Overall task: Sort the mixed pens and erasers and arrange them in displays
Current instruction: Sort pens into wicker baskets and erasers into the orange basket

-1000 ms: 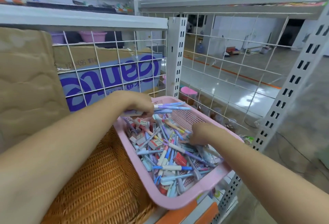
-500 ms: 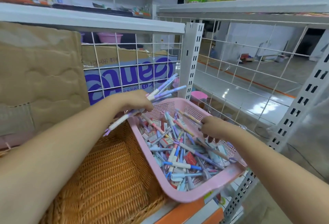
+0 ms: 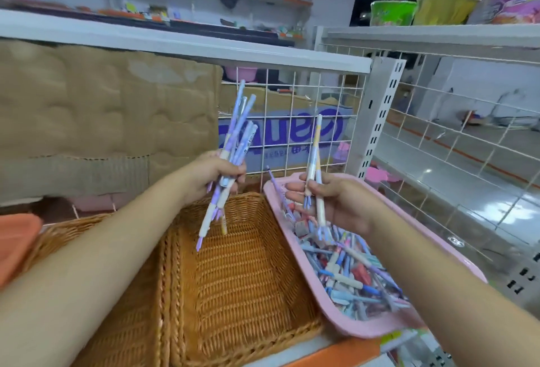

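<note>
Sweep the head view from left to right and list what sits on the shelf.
Orange object at the frame edge → wicker basket, mostly hidden → second wicker basket, open to view → pink basket holding the mixed pens and erasers.

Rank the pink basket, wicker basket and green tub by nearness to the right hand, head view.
1. Pink basket, right under the right hand.
2. Wicker basket, to its left.
3. Green tub, up on the top shelf.

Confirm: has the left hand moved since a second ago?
Yes. The left hand, gripping pens, went leftward off the pink basket to above the wicker basket.
</note>
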